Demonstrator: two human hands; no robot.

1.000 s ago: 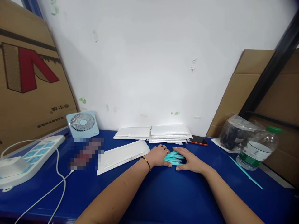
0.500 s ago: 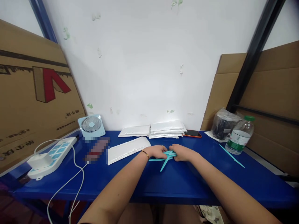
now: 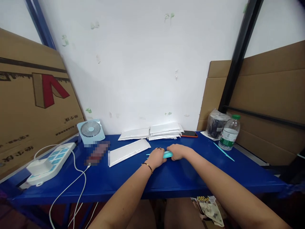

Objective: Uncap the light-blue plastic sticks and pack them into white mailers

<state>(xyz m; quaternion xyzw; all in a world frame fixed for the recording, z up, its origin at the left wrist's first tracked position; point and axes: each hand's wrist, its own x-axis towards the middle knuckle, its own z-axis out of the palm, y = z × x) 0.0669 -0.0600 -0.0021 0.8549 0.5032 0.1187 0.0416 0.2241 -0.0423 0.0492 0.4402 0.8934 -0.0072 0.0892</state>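
While left hand and right hand clamp teal sticks between them at desk, some could slip out, scatter if grip slackens.

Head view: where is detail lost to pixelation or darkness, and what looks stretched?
Head view: coarse blocks mask an object near the fan; head view: the lower right falls dark; head view: the right forearm looks elongated, perhaps by a wide lens.

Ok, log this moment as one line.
left hand: holding teal sticks | right hand: holding them too | single stick: near bottle | envelope stack: near wall
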